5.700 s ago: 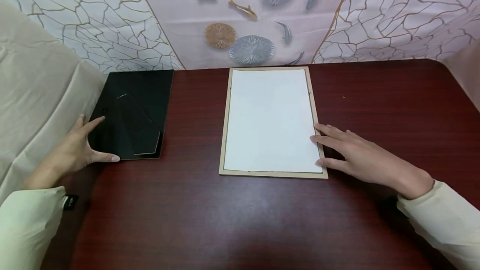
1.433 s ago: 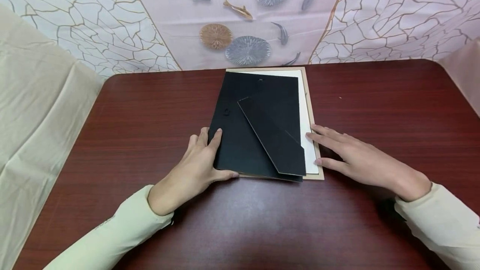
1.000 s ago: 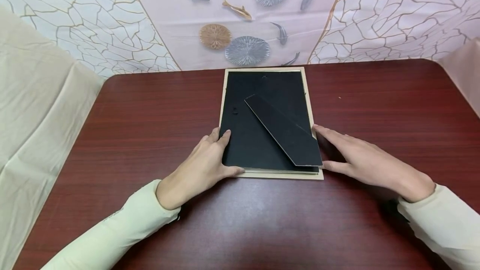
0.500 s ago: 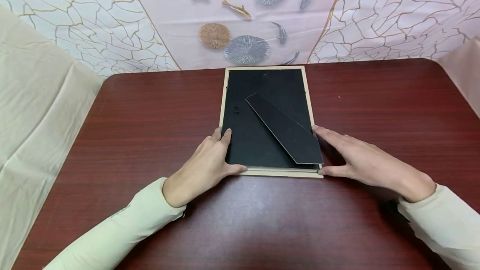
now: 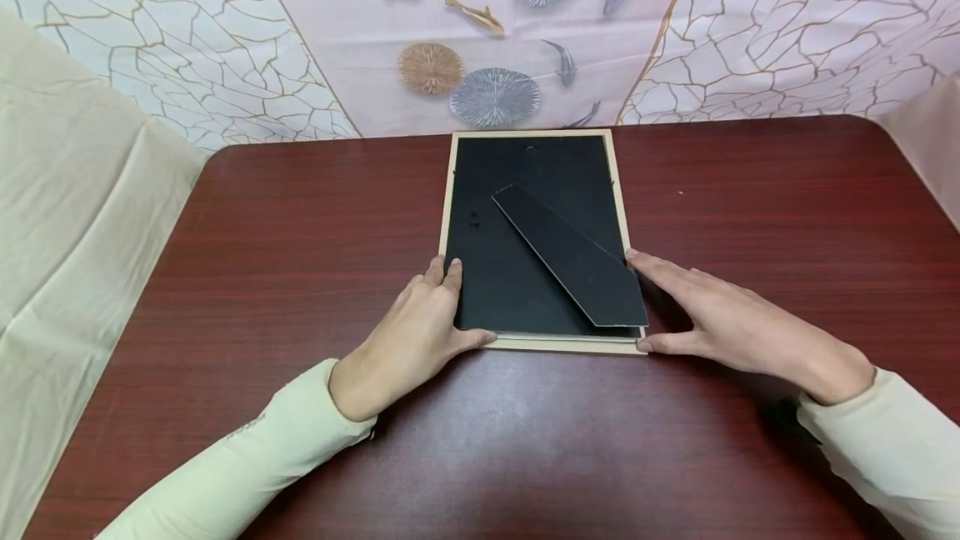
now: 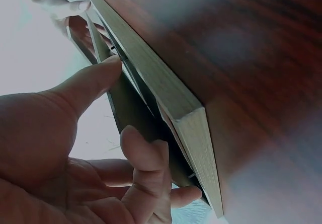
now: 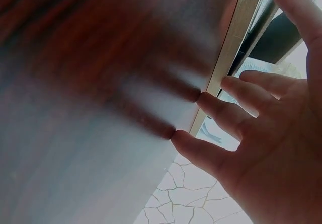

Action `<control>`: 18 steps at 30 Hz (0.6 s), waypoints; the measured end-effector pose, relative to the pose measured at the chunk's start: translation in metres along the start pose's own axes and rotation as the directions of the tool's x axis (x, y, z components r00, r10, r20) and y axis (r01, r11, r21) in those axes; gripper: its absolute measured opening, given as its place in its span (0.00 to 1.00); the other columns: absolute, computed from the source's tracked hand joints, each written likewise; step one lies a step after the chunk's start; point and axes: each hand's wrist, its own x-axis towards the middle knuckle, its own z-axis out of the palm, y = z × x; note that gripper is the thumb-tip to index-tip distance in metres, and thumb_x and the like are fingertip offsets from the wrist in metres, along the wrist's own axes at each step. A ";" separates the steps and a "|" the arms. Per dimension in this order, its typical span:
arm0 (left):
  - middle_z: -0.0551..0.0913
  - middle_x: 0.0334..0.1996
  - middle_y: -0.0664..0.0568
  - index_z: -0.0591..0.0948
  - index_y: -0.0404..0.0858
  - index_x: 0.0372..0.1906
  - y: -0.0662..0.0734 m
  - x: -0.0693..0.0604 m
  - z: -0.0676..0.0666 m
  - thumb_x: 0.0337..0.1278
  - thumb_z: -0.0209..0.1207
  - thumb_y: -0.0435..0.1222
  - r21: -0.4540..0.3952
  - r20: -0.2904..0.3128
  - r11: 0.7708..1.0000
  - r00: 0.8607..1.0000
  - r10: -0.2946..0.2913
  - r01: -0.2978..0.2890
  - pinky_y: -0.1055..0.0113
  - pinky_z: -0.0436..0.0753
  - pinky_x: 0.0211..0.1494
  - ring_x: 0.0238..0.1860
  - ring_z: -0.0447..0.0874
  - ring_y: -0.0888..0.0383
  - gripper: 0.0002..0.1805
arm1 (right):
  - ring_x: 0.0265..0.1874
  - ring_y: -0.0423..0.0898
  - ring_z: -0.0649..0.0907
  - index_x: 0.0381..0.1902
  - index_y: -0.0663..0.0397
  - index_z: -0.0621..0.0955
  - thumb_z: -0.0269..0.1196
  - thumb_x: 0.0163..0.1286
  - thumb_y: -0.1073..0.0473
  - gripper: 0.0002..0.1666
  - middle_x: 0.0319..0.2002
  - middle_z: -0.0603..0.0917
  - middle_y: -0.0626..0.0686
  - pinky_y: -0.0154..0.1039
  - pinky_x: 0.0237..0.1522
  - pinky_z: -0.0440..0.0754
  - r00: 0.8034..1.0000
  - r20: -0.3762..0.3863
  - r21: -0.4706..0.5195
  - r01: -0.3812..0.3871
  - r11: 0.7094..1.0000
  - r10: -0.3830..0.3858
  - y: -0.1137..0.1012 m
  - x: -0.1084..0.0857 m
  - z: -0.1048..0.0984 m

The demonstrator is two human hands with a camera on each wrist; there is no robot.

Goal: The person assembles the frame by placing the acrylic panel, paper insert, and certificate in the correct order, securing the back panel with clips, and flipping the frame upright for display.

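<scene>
A light wooden picture frame point(image 5: 573, 347) lies face down on the table. The black backing board point(image 5: 517, 282) sits over its opening, with its easel leg point(image 5: 566, 257) slanting across it and lifted at the lower right. My left hand point(image 5: 412, 327) holds the board's lower left corner, thumb at the near edge and fingers along the left side. In the left wrist view, a narrow gap shows between the board and the frame's wooden side point(image 6: 151, 68). My right hand point(image 5: 727, 315) rests at the frame's lower right, its fingers fairly straight and touching the side and corner.
The dark red wooden table point(image 5: 315, 215) spreads around the frame. A patterned cloth point(image 5: 487, 57) hangs behind its far edge, and a beige cloth point(image 5: 67, 182) covers the left side. A tiny pale speck point(image 5: 681, 192) lies right of the frame.
My left hand has brought the backing board from the table's left over the frame, covering the white sheet. It then shifted right into line with the rim. My right hand has stayed beside the frame.
</scene>
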 end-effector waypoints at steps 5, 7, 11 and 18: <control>0.65 0.74 0.20 0.65 0.20 0.75 -0.001 0.000 0.000 0.55 0.76 0.50 -0.003 0.000 1.000 1.000 0.011 -0.011 0.46 0.77 0.71 0.66 0.79 0.29 0.54 | 0.76 0.60 0.71 0.84 0.49 0.57 0.74 0.63 0.35 0.62 0.81 0.64 0.58 0.67 0.73 0.67 1.000 -0.005 0.010 0.005 1.000 -0.005 0.000 0.000 0.000; 0.65 0.74 0.20 0.65 0.20 0.75 -0.001 0.000 0.000 0.55 0.76 0.50 -0.003 0.001 1.000 1.000 0.016 -0.016 0.46 0.78 0.70 0.65 0.80 0.30 0.54 | 0.76 0.60 0.71 0.84 0.50 0.57 0.73 0.64 0.35 0.61 0.81 0.64 0.59 0.68 0.72 0.67 1.000 -0.011 0.010 0.011 1.000 -0.011 0.000 0.000 0.000; 0.63 0.75 0.21 0.64 0.21 0.75 -0.003 0.000 0.000 0.56 0.76 0.51 -0.005 0.014 1.000 1.000 0.014 -0.014 0.46 0.78 0.71 0.67 0.78 0.30 0.54 | 0.77 0.60 0.70 0.84 0.50 0.57 0.72 0.65 0.35 0.60 0.81 0.64 0.59 0.68 0.72 0.67 1.000 -0.010 0.009 0.005 1.000 -0.005 -0.001 -0.001 0.001; 0.62 0.76 0.22 0.64 0.20 0.75 -0.007 -0.005 0.001 0.61 0.73 0.51 -0.006 0.039 1.000 0.999 0.028 -0.027 0.45 0.77 0.72 0.69 0.76 0.30 0.52 | 0.79 0.59 0.67 0.84 0.49 0.59 0.71 0.66 0.34 0.58 0.83 0.61 0.56 0.70 0.72 0.66 1.000 0.005 0.012 0.009 1.000 -0.009 -0.003 -0.001 0.000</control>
